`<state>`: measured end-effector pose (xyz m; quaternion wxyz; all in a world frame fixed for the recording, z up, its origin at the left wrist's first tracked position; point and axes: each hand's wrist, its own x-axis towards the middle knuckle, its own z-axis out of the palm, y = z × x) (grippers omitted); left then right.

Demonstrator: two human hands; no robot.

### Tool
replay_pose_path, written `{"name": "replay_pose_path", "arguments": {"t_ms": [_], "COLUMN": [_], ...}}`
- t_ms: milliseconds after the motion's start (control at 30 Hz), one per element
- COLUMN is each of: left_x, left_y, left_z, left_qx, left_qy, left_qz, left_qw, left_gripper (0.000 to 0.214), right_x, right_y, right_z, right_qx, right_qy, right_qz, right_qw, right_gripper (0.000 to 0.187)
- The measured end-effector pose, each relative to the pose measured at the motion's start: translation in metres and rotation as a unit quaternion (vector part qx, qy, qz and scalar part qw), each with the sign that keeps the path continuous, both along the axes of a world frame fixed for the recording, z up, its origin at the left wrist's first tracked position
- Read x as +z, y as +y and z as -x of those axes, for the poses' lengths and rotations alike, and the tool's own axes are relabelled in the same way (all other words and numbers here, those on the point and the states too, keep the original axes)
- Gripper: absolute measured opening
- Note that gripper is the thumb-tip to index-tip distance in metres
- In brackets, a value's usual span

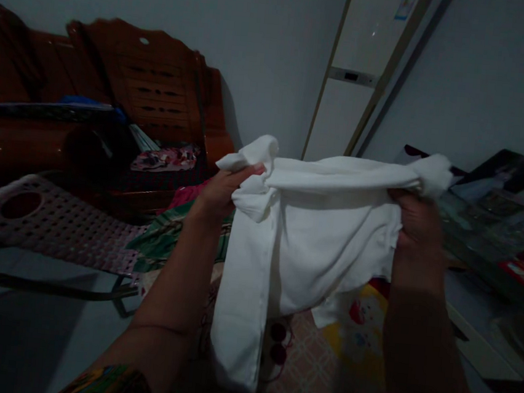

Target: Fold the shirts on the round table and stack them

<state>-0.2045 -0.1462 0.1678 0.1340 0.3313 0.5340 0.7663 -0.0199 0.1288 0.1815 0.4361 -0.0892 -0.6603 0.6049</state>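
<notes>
A white garment (328,227), long-sleeved by its look, is stretched sideways in the air between my two hands. My left hand (225,190) is closed round bunched cloth at one end, thumb on top. From there a long, narrow strip like a sleeve hangs down. At the other end my right hand (419,221) grips the cloth, its fingers partly hidden in shadow and behind the fabric. A gathered white lump sticks up above that hand. Between the hands the upper edge runs nearly level, and the rest sags in folds.
Patterned cloths (316,356) lie below the garment, with a green striped cloth (165,236) at the left. A woven lounge chair (69,227) and a carved wooden sofa (143,80) stand left. At the right is a glass-topped cabinet (471,235); a tall white air conditioner (344,112) stands behind.
</notes>
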Motion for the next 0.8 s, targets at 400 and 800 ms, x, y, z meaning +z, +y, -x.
{"name": "replay_pose_path", "arguments": {"t_ms": [400, 800], "left_x": [-0.12, -0.116], "left_y": [0.011, 0.062], "left_z": [0.062, 0.103], "left_qx": [0.1, 0.318], "left_qy": [0.234, 0.222], "left_qz": [0.524, 0.416], "left_qw": [0.813, 0.822], "left_gripper": [0.026, 0.046], "right_x": [-0.126, -0.117], "right_y": [0.018, 0.039], "right_z": [0.045, 0.085], "right_qx": [-0.09, -0.259], "right_qy": [-0.266, -0.303], "right_qz": [-0.07, -0.325], "right_qw": [0.957, 0.857], "right_gripper": [0.042, 0.057]}}
